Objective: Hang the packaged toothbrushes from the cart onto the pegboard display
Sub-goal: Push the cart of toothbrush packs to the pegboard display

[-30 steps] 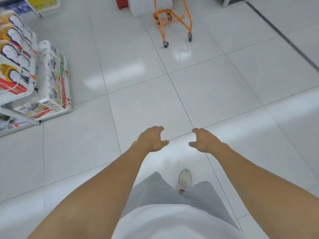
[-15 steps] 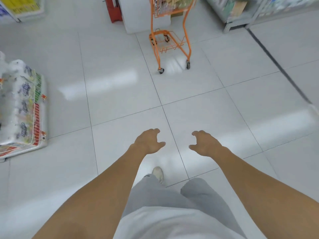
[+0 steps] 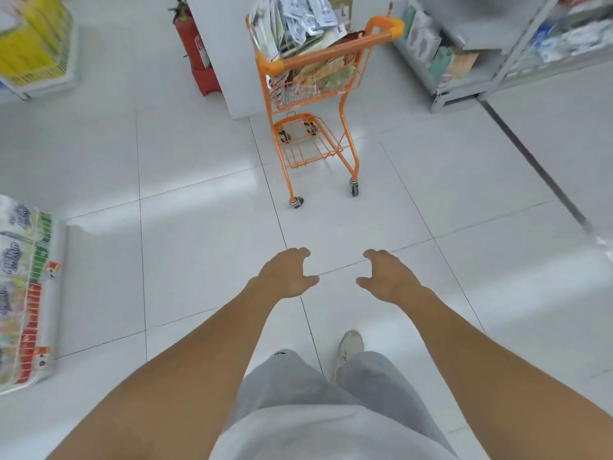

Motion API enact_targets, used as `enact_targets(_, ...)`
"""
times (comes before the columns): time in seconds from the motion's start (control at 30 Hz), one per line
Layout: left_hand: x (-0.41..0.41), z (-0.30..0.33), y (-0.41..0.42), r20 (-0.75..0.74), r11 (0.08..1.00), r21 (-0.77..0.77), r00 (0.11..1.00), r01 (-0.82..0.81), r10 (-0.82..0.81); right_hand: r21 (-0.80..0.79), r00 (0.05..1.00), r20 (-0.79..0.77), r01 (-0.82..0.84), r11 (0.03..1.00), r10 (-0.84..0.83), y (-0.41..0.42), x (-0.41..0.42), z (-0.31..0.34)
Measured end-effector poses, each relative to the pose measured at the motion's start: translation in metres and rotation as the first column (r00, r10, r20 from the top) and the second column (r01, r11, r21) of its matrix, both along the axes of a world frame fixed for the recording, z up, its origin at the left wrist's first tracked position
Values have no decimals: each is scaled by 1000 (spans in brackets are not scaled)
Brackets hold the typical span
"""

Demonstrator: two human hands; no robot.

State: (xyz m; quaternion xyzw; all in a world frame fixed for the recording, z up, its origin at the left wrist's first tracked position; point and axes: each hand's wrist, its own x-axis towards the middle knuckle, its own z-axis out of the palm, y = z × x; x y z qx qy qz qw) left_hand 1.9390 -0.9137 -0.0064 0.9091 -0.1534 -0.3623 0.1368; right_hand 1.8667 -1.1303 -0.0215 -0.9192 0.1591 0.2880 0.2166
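- The orange wire cart stood well ahead of both hands on glossy white floor tiles.
- Flat packaged goods, too blurred to identify as toothbrushes, filled its upper basket.
- The left hand and right hand hung forward, fingers loosely curled, holding nothing.

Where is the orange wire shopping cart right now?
The orange wire shopping cart stands ahead at upper centre of the head view, beside the white pillar, beyond both empty hands.
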Motion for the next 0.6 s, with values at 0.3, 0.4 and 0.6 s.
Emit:
enact_targets(0.3,216,33,-63,130,974,-162,975,-159,181,-36,979,151,-136,990,140,-74,268,47)
enact_targets(0.4,288,26,-82,147,973,-184,975,-142,170,-47,970,187,-148,988,154,-81,343,45)
enact_targets(0.6,420,68,-128,732,903,-414,632,113,256,-88,726,671,-125,988,151,-100,468,78)
